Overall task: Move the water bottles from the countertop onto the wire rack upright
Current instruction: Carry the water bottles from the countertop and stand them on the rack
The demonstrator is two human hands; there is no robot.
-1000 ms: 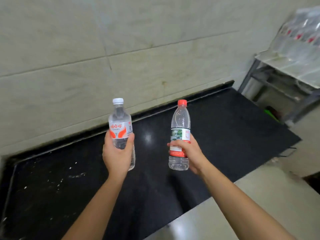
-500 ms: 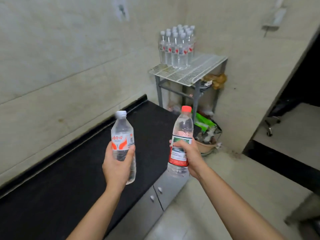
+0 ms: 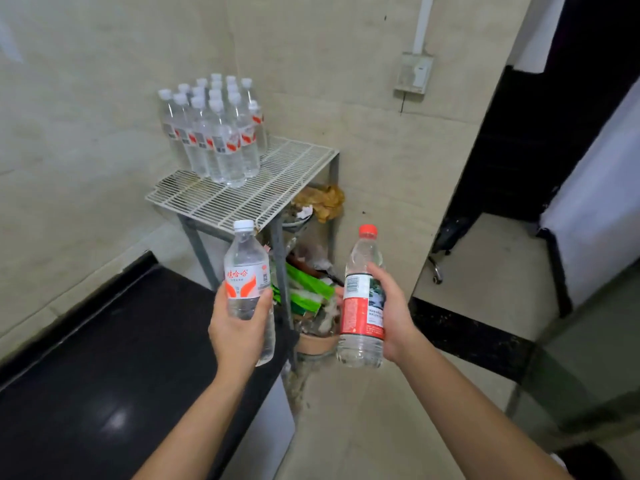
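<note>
Left hand point(image 3: 239, 327) grips the white-cap bottle point(image 3: 246, 271) round its lower half, thumb on the 3 o'clock side. Cap leans slightly toward 11 o'clock. The label shows red characters 娃哈哈 (Wahaha) over an orange-red wing shape, with a small code patch at its right edge; the fine print is unreadable.

Right hand point(image 3: 391, 317) grips the red-cap bottle point(image 3: 362, 306) at mid-body, fingers wrapped round the label from the 3 o'clock side. The bottle is near upright. Its red label has a barcode at the top and a green landscape panel beside it; the white text lower down is too small to read, so the brand can't be told.

Both bottles hold clear water, sit side by side and apart, and are in the air, touching neither counter nor rack.

The white wire rack point(image 3: 242, 199) stands on grey legs at 12 o'clock from the hands, in the wall corner. A tight cluster of upright bottles point(image 3: 214, 133), white caps and red-white labels, fills its back left part; the front and right grid is bare.

The black glossy counter point(image 3: 104, 358) lies at 8 o'clock, with the left forearm over its right end.

Under the rack are green packaging point(image 3: 304, 285), a brown crumpled bag point(image 3: 322, 200) and a clay-coloured bowl point(image 3: 317, 342). A wall box point(image 3: 414, 72) is at 1 o'clock.
</note>
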